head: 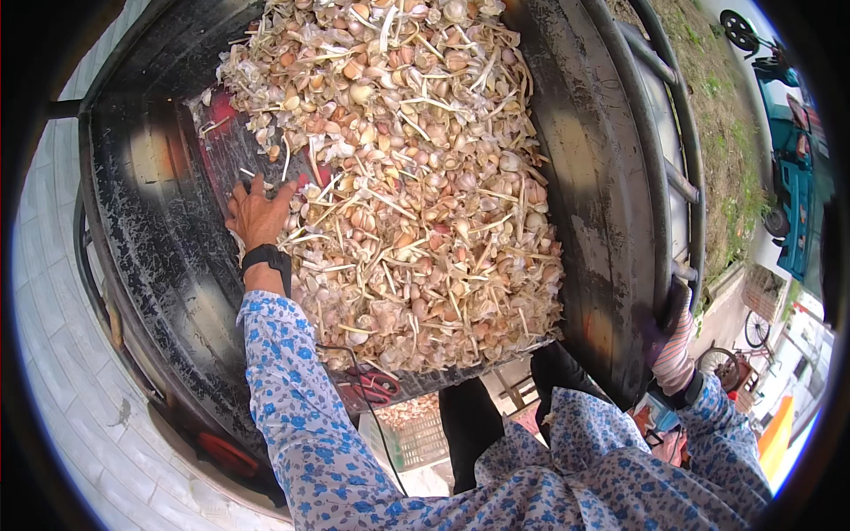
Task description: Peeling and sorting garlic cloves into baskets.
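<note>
A broad heap of garlic cloves (425,199), mixed with dry skins and pale stalks, covers the bed of a dark metal cart. My left hand (259,216), bare and with a black band at the wrist, lies palm down at the heap's left edge, fingers spread. Loose stalks lie just beyond its fingertips. My right hand (671,338), in a striped glove with a dark palm, is at the top of the cart's right side wall (597,199); its fingers are blurred and dark, so its hold on the rail is unclear.
Red-handled scissors (377,387) lie at the near edge of the bed, beside a thin black cord (372,411). Below stands a plastic crate (422,441) with more cloves behind it. Metal rails (690,166) run outside the right wall. A blue vehicle (793,192) and a tricycle (730,372) stand farther right.
</note>
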`<state>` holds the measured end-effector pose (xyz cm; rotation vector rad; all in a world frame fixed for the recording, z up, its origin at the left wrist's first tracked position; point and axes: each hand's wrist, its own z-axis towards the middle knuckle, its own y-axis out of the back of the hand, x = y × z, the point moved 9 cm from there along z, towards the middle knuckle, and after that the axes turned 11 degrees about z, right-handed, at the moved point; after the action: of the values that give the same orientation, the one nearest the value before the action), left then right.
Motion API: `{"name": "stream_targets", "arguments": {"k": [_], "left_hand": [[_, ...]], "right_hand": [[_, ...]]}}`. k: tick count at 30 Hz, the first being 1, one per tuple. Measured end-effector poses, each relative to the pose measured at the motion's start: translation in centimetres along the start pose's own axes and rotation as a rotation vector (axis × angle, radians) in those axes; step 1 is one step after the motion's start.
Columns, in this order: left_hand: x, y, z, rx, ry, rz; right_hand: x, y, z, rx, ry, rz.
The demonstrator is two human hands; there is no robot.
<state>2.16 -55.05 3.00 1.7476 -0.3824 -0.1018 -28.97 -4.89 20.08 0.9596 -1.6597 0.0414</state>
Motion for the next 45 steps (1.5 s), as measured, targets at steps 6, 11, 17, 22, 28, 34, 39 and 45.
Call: {"name": "stream_targets", "arguments": {"k": [6, 11, 17, 22, 28, 34, 39, 45], "left_hand": [[0.0, -5.2, -9.0, 0.16, -0.179, -0.121], [-4.8, -1.3, -17.1, 0.201, -0.326, -0.464], [-9.2, 3.7, -10.8, -0.112, -0.49, -0.546], [-15.1, -0.2, -8.1, -0.207, -0.495, -0.416], [-14.1, -2.0, -13.8, 0.095, -0.553, -0.328], [-8.8, 0.8, -17.9, -0.052, -0.5, -0.393], [-3.9, 2.1, -21.5, -0.152, -0.385, -0.383], [0.9, 1.4, -22.6, 0.359, -0.297, -0.37]], "right_hand": [[0.4, -0.3, 0.2, -0.003, 0.033, 0.064], [0.5, -0.5, 0.4, 0.043, 0.061, -0.021], [0.5, -0.4, 0.2, 0.057, 0.091, -0.042], [0.3, -0.3, 0.2, 0.011, 0.044, 0.007], [1.6, -1.0, 0.1, 0.053, 0.087, 0.018], [1.3, -0.9, 0.0, 0.131, 0.138, -0.014], [0.1, -0.5, 0.2, 0.11, 0.133, 0.064], [-0.3, -0.7, 0.4, 0.072, 0.068, 0.167]]}}
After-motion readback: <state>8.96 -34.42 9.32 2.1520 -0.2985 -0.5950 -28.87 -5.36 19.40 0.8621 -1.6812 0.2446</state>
